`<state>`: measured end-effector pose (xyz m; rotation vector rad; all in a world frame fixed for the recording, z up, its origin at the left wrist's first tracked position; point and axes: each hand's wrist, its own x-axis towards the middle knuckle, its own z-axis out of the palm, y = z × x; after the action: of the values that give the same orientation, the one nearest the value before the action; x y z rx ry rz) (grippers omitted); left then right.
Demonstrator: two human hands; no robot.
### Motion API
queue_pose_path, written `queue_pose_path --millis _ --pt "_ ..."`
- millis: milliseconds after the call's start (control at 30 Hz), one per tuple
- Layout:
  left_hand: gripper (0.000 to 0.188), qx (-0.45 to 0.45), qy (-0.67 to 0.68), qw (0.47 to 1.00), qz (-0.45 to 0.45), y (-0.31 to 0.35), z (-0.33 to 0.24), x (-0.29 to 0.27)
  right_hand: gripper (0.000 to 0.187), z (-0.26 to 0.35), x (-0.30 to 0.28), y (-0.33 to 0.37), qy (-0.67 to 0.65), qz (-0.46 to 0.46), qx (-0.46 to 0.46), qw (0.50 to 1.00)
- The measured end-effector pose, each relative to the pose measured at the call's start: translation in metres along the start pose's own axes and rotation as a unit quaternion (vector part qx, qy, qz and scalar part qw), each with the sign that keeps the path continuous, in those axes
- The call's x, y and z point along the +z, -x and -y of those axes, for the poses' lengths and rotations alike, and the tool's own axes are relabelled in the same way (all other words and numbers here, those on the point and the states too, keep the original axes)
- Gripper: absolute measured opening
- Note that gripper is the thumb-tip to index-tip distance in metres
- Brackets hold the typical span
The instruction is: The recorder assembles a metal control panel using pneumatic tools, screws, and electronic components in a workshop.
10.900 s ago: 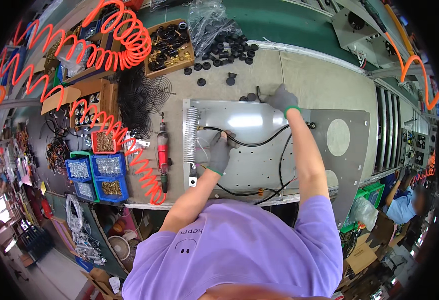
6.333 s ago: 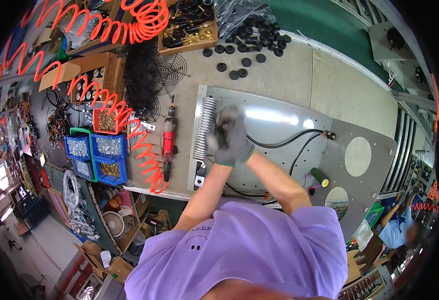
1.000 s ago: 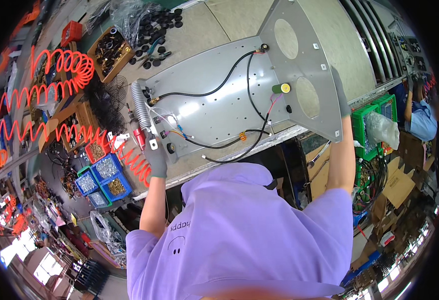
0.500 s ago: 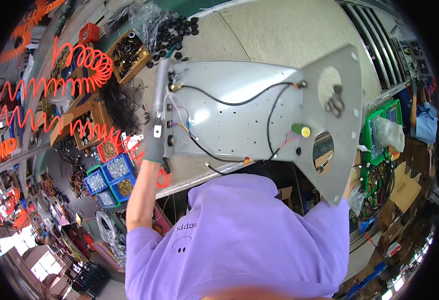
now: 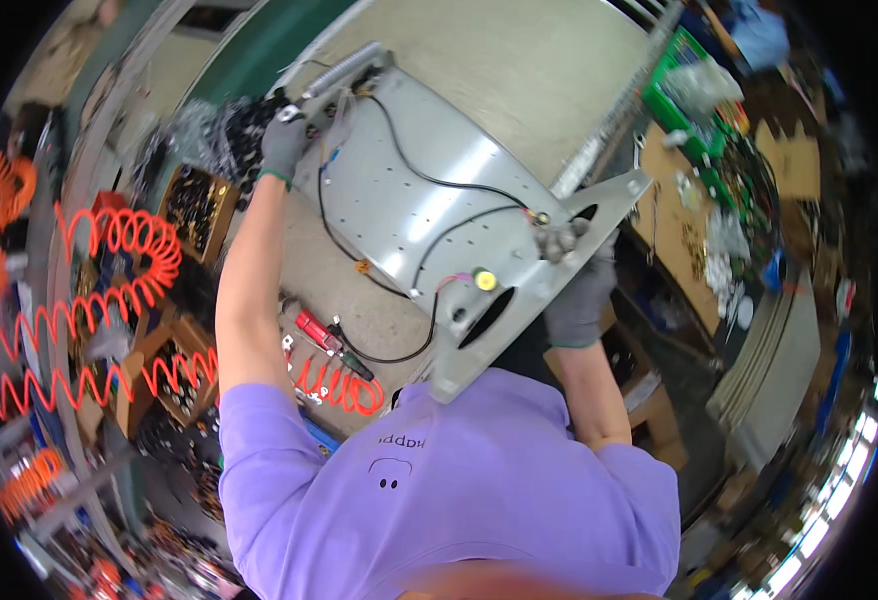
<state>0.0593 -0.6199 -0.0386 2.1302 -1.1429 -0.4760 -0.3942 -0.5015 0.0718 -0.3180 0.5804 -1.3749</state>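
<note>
Taking the big grey metal panel [image 5: 429, 215] as the landmark, it is lifted and tilted over the beige worktable [image 5: 519, 70], its wired face toward the camera: black cables [image 5: 429, 180] loop across it, and a small yellow round part [image 5: 485, 280] sits near its lower edge beside a dark oval cut-out. The left hand [image 5: 284, 140], in a grey glove, has its fingers wrapped round the panel's upper left corner, just under a ribbed silver tube [image 5: 344, 72] that runs along that edge. The right hand [image 5: 579, 295], gloved too, grips the panel's lower right edge, fingers curled behind the sheet so that only their backs show. Left of the panel a wooden tray [image 5: 191, 205] holds small dark parts, too blurred to sort; a heap of black round pieces [image 5: 234, 135] lies between tray and panel. Below the panel a red-handled power tool [image 5: 321, 335] lies on the table with orange coiled hose [image 5: 139, 250] trailing away to the left. Up and right of the panel a green crate [image 5: 684, 85] holds something pale, perhaps bagged goods; I cannot tell. The panel's far side is hidden, and the purple shirt [image 5: 459, 490] covers everything beneath it.
</note>
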Motion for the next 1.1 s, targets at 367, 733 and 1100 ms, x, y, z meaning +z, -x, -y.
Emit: queue_pose_path --millis 367,733,1100 --pt "0.055 0.193 0.009 0.927 0.321 0.309 -0.053 0.044 0.052 -0.029 -0.017 0.012 0.404 -0.161 -0.111 0.894" --pt "0.037 0.080 0.014 0.886 0.456 0.195 -0.003 -0.022 0.037 -0.003 -0.304 0.217 0.602 -0.227 0.100 0.759" --pt "0.045 0.232 -0.759 0.417 0.442 0.386 0.000 -0.117 0.044 0.076 -0.590 0.512 0.438 -0.537 0.312 0.650"
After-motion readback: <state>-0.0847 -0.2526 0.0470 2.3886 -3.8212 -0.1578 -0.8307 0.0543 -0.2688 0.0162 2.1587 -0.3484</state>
